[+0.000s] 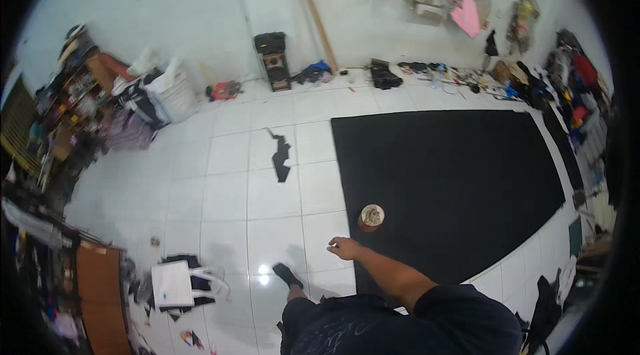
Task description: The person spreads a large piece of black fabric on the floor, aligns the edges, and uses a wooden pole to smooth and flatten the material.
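Observation:
My right hand [345,248] hangs above the left edge of a large black sheet [453,175], which looks like cloth spread on the floor. Its fingers are loosely bent and a little apart, with nothing visible in them. Just beyond that hand, a round brown container [371,218] with a pale top stands on the sheet near its left edge. What lies on that top is too small to make out. My left hand is out of view. A foot in a dark sock [288,276] rests on the white tiles left of the sheet.
Black scraps [281,160] lie on the tiles. A white stool [175,284] stands at lower left beside a brown cabinet [101,295]. Along the far wall are a dark speaker-like box [273,65], a leaning wooden plank [313,12] and a white sack [172,95]. Piled clutter lines both sides.

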Tool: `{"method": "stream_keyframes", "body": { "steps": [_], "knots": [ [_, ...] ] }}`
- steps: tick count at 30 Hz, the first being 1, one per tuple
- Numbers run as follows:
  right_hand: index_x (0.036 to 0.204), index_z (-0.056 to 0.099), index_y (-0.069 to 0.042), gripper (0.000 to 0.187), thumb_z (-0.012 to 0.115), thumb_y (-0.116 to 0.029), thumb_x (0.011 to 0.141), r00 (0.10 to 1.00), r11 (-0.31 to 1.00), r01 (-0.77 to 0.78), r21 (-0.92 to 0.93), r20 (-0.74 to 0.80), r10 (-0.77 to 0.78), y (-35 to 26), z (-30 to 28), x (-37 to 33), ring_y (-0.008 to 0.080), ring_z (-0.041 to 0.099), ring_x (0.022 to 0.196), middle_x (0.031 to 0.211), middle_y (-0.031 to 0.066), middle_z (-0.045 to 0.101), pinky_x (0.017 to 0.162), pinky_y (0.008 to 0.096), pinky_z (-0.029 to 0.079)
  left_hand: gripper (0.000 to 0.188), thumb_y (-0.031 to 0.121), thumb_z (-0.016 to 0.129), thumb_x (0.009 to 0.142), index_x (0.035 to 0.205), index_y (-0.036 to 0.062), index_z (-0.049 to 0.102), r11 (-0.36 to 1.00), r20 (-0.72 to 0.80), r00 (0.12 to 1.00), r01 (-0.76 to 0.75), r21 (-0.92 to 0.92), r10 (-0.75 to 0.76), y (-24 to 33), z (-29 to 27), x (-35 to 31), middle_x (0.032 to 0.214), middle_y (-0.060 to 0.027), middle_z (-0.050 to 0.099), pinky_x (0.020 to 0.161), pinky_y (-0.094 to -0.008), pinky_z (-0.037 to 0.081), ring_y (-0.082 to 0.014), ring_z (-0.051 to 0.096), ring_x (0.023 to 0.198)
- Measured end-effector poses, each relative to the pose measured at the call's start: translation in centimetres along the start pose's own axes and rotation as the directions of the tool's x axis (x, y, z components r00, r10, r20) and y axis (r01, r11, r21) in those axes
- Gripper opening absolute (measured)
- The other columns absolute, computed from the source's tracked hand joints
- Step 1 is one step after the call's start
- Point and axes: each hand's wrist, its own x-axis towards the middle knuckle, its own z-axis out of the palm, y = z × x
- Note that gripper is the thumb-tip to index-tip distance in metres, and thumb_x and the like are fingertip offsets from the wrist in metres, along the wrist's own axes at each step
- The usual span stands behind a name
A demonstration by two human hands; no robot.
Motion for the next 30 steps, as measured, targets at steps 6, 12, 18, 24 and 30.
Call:
{"method": "stream_keyframes", "body": {
  "steps": [6,12,18,24,30],
  "knots": [
    [0.120,0.067,-0.005,0.052,0.060,-0.049,0.093,0.955,0.956,-0.289,-0.059,-0.090,0.283,7.6,-2.3,5.4,0.0358,0.064,0.114,0.118,0.0201,0.068,0.098,0.0433,0.050,0.034,0.038,0.065,0.093,0.105,0.0069,0.062,0.968,0.092,0.996,-0.003,0.250,-0.021,18.2,-6.1,11.8,0.087,-0.0070,0.057,0.065,-0.0390,0.046,-0.0254,0.059,0.072],
    [0.117,0.068,-0.005,0.050,0.064,-0.047,0.090,0.731,0.715,-0.611,0.339,-0.104,0.674,7.2,-8.0,4.3,0.0319,0.070,0.092,0.105,0.0161,0.071,0.084,0.0427,0.056,0.028,0.037,0.067,0.091,0.094,0.0087,0.064,0.981,-0.021,0.985,-0.170,0.089,0.172,45.3,-18.7,25.1,0.071,-0.0025,0.054,0.055,-0.0340,0.044,-0.0203,0.056,0.062],
    [0.115,0.067,-0.005,0.041,0.063,-0.040,0.094,0.490,0.407,-0.672,0.618,-0.041,0.871,7.8,-8.8,5.8,0.0246,0.069,0.079,0.090,0.0136,0.069,0.065,0.0375,0.059,0.034,0.032,0.065,0.094,0.115,0.0052,0.061,0.829,-0.049,0.833,-0.540,0.144,0.551,79.4,-6.7,29.5,0.090,-0.0026,0.058,0.059,-0.0273,0.042,-0.0134,0.056,0.077],
    [0.118,0.067,-0.006,0.039,0.061,-0.039,0.097,0.565,0.365,-0.678,0.638,0.136,0.814,7.6,-16.5,17.5,0.0259,0.068,0.078,0.093,0.0146,0.069,0.070,0.0388,0.058,0.032,0.031,0.060,0.095,0.117,0.0080,0.063,0.839,0.170,0.874,-0.485,0.248,0.455,89.2,2.9,33.3,0.096,-0.0044,0.062,0.064,-0.0296,0.048,-0.0161,0.061,0.081],
    [0.124,0.061,0.000,0.042,0.064,-0.032,0.097,0.427,0.535,-0.393,0.748,-0.367,0.827,12.4,-37.0,26.8,0.0186,0.065,0.081,0.088,0.0095,0.066,0.068,0.0323,0.054,0.039,0.039,0.063,0.094,0.116,0.0063,0.064,0.777,0.401,0.916,-0.258,0.574,0.007,85.8,12.1,37.2,0.093,-0.0099,0.064,0.069,-0.0390,0.052,-0.0219,0.064,0.080]
  ]
}}
